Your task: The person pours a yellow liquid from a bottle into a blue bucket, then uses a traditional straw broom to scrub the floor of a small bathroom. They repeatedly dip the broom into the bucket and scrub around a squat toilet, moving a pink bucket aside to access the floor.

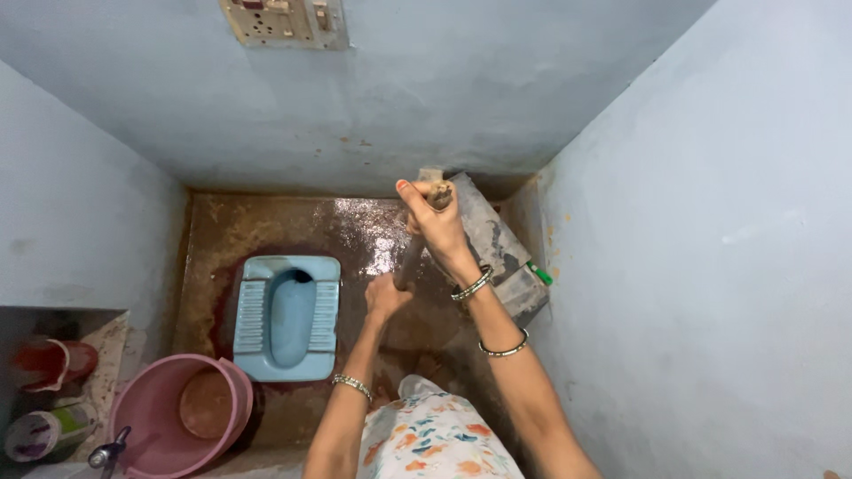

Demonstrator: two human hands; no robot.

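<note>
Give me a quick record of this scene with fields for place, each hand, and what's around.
place: small blue-walled toilet room, wet brown floor
right hand: gripping top of long wooden handle
left hand: gripping the same handle lower down
nearby: light blue squat toilet pan, pink plastic bucket, grey stone slab by right wall

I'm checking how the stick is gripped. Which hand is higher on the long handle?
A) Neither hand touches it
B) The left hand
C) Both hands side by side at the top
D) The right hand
D: the right hand grips the top of the handle, while the left hand holds it lower down.
</note>
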